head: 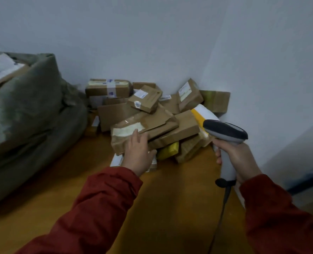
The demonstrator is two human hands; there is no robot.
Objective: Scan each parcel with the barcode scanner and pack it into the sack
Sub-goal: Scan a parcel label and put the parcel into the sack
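Note:
A heap of brown parcels lies in the corner on the wooden floor. My left hand rests with straight fingers on the near end of a flat brown taped parcel at the front of the heap. My right hand grips the grey handle of the barcode scanner, its dark head pointing left toward the heap. The green-grey sack stands at the left, with a labelled box showing at its mouth.
White walls meet in a corner just behind the heap. The scanner's cable hangs down along the right. Yellow parcels sit low in the heap. Wooden floor stretches between the sack and the heap.

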